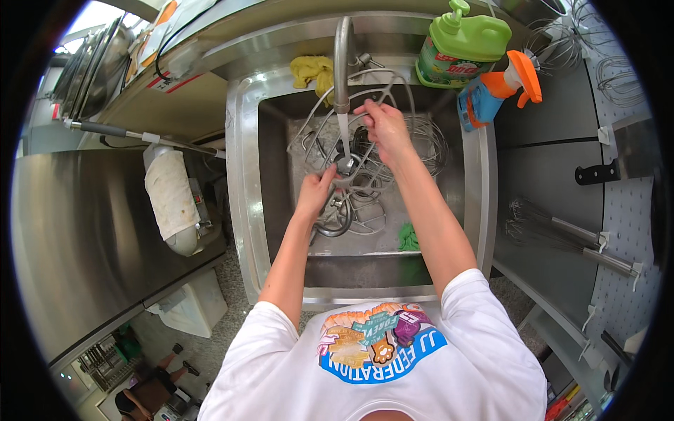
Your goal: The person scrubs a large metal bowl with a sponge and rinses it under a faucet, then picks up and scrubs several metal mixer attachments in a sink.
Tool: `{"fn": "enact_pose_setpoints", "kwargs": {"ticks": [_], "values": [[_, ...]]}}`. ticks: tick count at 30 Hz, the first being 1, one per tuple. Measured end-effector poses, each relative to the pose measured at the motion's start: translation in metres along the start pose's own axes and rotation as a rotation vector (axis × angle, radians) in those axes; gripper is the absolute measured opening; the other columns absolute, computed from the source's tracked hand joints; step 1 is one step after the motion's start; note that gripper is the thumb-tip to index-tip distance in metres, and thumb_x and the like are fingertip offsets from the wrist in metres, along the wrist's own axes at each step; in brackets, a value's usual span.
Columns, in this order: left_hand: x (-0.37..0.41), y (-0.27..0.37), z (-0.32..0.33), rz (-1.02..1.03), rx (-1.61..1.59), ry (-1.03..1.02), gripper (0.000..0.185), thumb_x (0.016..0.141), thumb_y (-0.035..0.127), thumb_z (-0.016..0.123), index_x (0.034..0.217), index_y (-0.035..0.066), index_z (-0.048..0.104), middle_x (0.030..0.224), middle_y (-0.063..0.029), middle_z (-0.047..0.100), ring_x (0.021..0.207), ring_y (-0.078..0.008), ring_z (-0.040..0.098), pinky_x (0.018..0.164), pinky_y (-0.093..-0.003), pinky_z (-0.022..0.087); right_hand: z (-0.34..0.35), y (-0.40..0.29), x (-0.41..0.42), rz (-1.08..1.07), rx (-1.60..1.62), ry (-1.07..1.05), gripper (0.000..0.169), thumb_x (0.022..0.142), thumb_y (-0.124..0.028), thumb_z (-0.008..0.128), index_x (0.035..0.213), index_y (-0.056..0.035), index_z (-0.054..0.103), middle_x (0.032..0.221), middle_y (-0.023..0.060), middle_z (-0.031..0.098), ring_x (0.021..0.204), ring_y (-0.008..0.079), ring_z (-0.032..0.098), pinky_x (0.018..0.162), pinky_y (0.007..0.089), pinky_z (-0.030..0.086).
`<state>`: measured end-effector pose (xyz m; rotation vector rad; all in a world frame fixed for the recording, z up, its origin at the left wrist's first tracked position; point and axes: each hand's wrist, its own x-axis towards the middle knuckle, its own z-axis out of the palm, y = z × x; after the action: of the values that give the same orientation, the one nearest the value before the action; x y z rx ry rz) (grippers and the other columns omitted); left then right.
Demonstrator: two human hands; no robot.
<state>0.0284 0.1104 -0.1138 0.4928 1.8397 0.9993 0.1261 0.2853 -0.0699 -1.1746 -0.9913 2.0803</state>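
A large metal flat beater (409, 100) is held between my two hands under the running faucet (341, 68). My left hand (316, 192) grips its hub end, where the water lands. Farther up, my right hand (384, 126) pinches its frame, fingers closed around the metal. Below the beater, on the floor of the steel sink (363, 276), lie a wire whip attachment (434, 144), a curved dough hook (342, 226) and other metal mixer attachments, partly hidden by one another. A green cloth (408, 238) lies near my right forearm.
A yellow cloth (310, 71) hangs over the sink's back edge. A green detergent jug (461, 47) and an orange-topped spray bottle (492, 94) stand at the right back corner. Whisks (568, 226) and a cleaver (626, 158) hang at right. A cloth-covered mixer (171, 194) stands left. Another person (150, 392) is at lower left.
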Motion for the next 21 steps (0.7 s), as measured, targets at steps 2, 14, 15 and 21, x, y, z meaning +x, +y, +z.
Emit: {"fn": "enact_pose_setpoints", "kwargs": {"ticks": [2, 14, 15, 21], "values": [[0.024, 0.001, 0.004, 0.08, 0.08, 0.059, 0.031, 0.091, 0.031, 0.059, 0.089, 0.001, 0.067, 0.065, -0.0017, 0.06, 0.06, -0.0105, 0.053, 0.056, -0.0264, 0.042, -0.002, -0.004, -0.004, -0.079, -0.016, 0.121, 0.026, 0.097, -0.026, 0.05, 0.09, -0.0039, 0.062, 0.063, -0.007, 0.042, 0.049, 0.0025, 0.029, 0.044, 0.0203, 0.022], [0.066, 0.083, 0.045, 0.189, -0.37, -0.177, 0.021, 0.078, 0.011, 0.071, 0.09, 0.003, 0.055, 0.081, -0.0039, 0.059, 0.075, -0.0144, 0.058, 0.069, -0.0285, 0.046, -0.018, -0.043, -0.047, -0.349, 0.13, 0.288, 0.026, 0.099, -0.026, 0.048, 0.089, -0.0054, 0.061, 0.07, -0.0065, 0.046, 0.061, 0.0019, 0.035, 0.054, 0.0181, 0.027], [0.067, 0.085, 0.041, 0.183, -0.404, -0.287, 0.02, 0.08, 0.011, 0.07, 0.09, 0.003, 0.055, 0.082, -0.0043, 0.059, 0.076, -0.0156, 0.059, 0.07, -0.0294, 0.047, -0.023, -0.047, -0.048, -0.319, 0.152, 0.282, 0.026, 0.099, -0.025, 0.048, 0.088, -0.0047, 0.06, 0.069, -0.0058, 0.046, 0.059, 0.0025, 0.035, 0.053, 0.0183, 0.027], [0.078, 0.06, 0.041, 0.163, -0.684, -0.323, 0.011, 0.09, 0.011, 0.06, 0.093, 0.001, 0.055, 0.08, -0.0056, 0.062, 0.078, -0.016, 0.063, 0.068, -0.0279, 0.051, -0.042, -0.045, -0.042, -0.165, 0.163, 0.284, 0.025, 0.099, -0.024, 0.047, 0.091, -0.0035, 0.059, 0.07, -0.0038, 0.047, 0.053, 0.0038, 0.032, 0.048, 0.0191, 0.025]]}}
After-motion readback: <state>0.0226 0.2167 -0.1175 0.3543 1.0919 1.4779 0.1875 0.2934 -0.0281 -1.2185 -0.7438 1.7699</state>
